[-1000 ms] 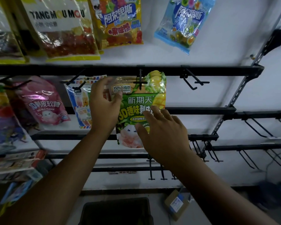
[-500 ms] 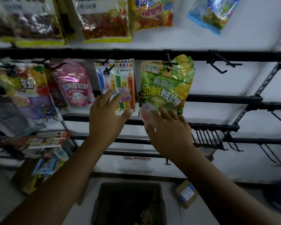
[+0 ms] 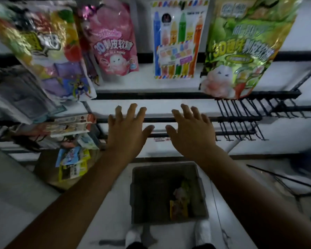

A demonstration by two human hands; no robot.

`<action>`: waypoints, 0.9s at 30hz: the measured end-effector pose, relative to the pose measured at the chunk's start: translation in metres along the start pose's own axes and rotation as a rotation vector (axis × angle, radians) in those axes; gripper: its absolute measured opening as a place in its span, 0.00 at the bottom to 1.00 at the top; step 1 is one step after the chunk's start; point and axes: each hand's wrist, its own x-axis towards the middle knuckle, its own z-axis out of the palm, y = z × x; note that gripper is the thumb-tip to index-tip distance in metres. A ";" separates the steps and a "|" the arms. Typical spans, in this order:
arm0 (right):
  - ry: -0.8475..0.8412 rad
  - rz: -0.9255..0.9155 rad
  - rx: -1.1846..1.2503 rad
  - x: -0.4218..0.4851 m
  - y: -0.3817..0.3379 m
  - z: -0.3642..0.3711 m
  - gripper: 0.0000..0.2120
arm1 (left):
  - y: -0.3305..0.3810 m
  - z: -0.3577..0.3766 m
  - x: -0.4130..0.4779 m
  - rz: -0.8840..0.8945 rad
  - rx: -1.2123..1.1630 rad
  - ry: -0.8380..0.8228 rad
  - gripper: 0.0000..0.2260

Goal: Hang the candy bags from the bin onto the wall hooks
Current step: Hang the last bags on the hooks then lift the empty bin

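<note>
A green candy bag (image 3: 241,51) hangs on the wall at the upper right, free of both hands. To its left hang a crayon-print bag (image 3: 176,40) and a pink bag (image 3: 113,42). My left hand (image 3: 127,128) and my right hand (image 3: 190,130) are spread flat with straight fingers, side by side below the hanging bags, and hold nothing. Under them on the floor stands a dark grey bin (image 3: 147,194) with a yellow-green candy bag (image 3: 180,200) lying inside.
A large multicoloured bag (image 3: 43,47) hangs at the upper left. Rows of bare black hooks (image 3: 241,119) stick out at the right. Boxes and small packets (image 3: 70,159) crowd the lower left. My white shoes (image 3: 203,230) stand by the bin.
Both hands have left the green bag and dropped lower, now spread open. The view has tilted down, so the bin and its contents show more fully.
</note>
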 end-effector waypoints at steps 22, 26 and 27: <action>-0.438 0.094 -0.024 -0.041 0.067 0.238 0.24 | 0.037 0.226 -0.075 0.002 -0.056 -0.493 0.23; -0.494 0.123 0.013 -0.046 0.076 0.285 0.22 | 0.039 0.270 -0.086 -0.012 -0.065 -0.556 0.22; -0.509 0.129 0.019 -0.047 0.079 0.297 0.22 | 0.039 0.281 -0.088 -0.008 -0.062 -0.559 0.22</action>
